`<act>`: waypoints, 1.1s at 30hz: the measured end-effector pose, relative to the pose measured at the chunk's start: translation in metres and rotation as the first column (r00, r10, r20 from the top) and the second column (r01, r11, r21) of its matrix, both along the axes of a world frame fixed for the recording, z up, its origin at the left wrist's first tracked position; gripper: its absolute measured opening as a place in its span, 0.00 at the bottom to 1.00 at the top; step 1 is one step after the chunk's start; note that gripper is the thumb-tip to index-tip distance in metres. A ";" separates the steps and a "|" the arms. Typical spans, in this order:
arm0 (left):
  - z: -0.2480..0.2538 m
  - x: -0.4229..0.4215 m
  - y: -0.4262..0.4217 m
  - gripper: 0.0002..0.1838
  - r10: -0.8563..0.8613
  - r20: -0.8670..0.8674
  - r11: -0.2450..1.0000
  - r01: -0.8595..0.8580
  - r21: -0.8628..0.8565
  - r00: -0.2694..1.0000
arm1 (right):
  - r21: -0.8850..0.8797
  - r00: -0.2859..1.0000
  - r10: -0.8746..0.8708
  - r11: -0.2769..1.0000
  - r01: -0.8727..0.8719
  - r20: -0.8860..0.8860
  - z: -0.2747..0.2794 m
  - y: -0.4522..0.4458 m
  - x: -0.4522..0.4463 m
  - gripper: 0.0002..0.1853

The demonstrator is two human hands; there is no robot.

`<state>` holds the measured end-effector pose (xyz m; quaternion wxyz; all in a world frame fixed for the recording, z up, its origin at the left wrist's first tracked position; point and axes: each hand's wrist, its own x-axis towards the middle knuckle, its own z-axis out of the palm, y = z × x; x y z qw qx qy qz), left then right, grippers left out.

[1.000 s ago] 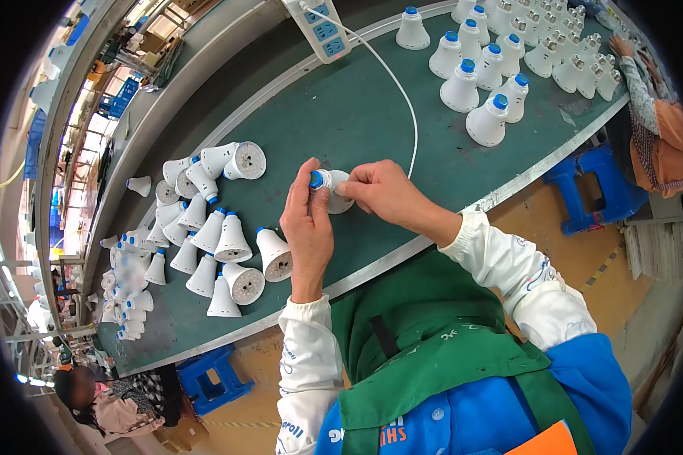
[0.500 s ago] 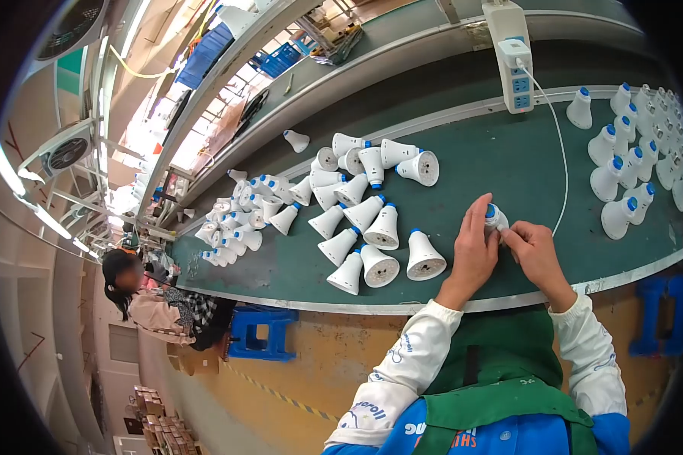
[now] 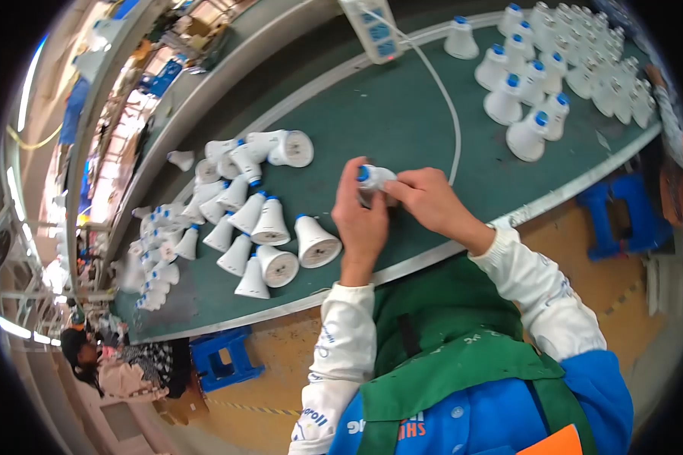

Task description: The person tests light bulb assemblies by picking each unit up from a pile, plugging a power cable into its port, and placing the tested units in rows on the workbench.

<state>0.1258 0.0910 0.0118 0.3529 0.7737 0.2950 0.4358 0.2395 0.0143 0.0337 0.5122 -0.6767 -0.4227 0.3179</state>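
Note:
A white cone-shaped bulb housing (image 3: 378, 179) with a blue end is up between my hands, above the green bench. My left hand (image 3: 363, 226) is wrapped round it from the left, its fingers along the far side. From the right, my right hand (image 3: 432, 200) is closed, thumb and fingertips pressed at the housing's side; the exact contact is partly hidden. Left of my hands, a loose group of similar housings lies on the bench, the closest one (image 3: 316, 241) showing its round base with small holes.
More housings (image 3: 527, 136) stand upright at the right, blue ends up, beside several with bare tops (image 3: 613, 95). A white cable (image 3: 449, 102) runs from a power strip (image 3: 374, 34) past my right hand. Blue stools (image 3: 224, 359) stand below the bench edge; another person (image 3: 125, 371) is at far left.
My view has swung to the right, so the bench and its housings appear further left and more of the right side shows. Both hands stay on the same housing.

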 end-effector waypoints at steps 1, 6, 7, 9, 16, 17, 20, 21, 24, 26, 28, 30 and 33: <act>-0.001 0.000 0.000 0.26 -0.003 0.008 1.000 0.004 -0.026 1.000 | -0.015 1.000 -0.020 1.000 0.020 0.002 0.000 0.000 0.002 0.18; 0.002 -0.002 -0.001 0.27 -0.017 -0.086 1.000 0.015 -0.021 0.996 | -0.070 0.999 0.024 0.997 -0.027 -0.047 -0.002 0.002 0.003 0.18; 0.002 -0.002 -0.001 0.27 -0.023 -0.087 1.000 0.022 -0.022 0.996 | -0.090 0.998 0.028 0.995 -0.034 -0.060 -0.001 0.002 0.004 0.18; 0.002 -0.003 -0.001 0.28 -0.036 -0.093 0.998 0.030 -0.061 0.995 | -0.092 0.998 0.019 0.995 -0.024 -0.052 -0.002 0.002 0.003 0.18; -0.001 0.000 0.000 0.28 -0.004 -0.058 0.999 0.002 -0.044 0.998 | -0.085 0.999 0.033 0.996 -0.036 -0.043 -0.003 0.001 0.004 0.17; 0.000 0.000 0.000 0.28 -0.009 -0.059 0.999 0.006 -0.043 0.998 | -0.083 0.999 0.028 0.996 -0.031 -0.043 -0.003 0.002 0.004 0.17; -0.001 0.000 0.000 0.27 -0.007 -0.053 1.000 0.007 0.004 0.999 | -0.115 0.998 0.042 0.992 -0.046 -0.042 -0.003 0.001 0.004 0.16; -0.001 -0.001 0.000 0.27 -0.003 -0.058 1.000 0.002 -0.009 0.998 | -0.109 0.998 0.038 0.993 -0.044 -0.056 -0.003 0.001 0.004 0.15; 0.004 -0.002 -0.001 0.26 -0.021 -0.086 0.999 0.016 -0.051 0.996 | -0.109 0.997 0.038 0.993 -0.044 -0.063 -0.002 0.001 0.003 0.15; 0.005 -0.003 -0.001 0.26 -0.044 -0.111 0.996 0.035 -0.082 0.993 | -0.116 0.997 0.040 0.992 -0.046 -0.059 -0.003 0.000 0.003 0.15; 0.005 -0.002 -0.001 0.26 -0.047 -0.106 0.995 0.038 -0.090 0.993 | -0.119 0.997 0.044 0.991 -0.052 -0.068 -0.003 0.001 0.003 0.16; 0.005 -0.002 -0.002 0.26 -0.038 -0.103 0.996 0.030 -0.080 0.994 | -0.130 0.996 0.051 0.990 -0.061 -0.077 0.001 0.000 0.005 0.16; 0.006 -0.002 -0.003 0.26 -0.030 -0.097 0.997 0.022 -0.075 0.995 | -0.135 0.995 0.059 0.988 -0.069 -0.082 0.001 0.000 0.005 0.16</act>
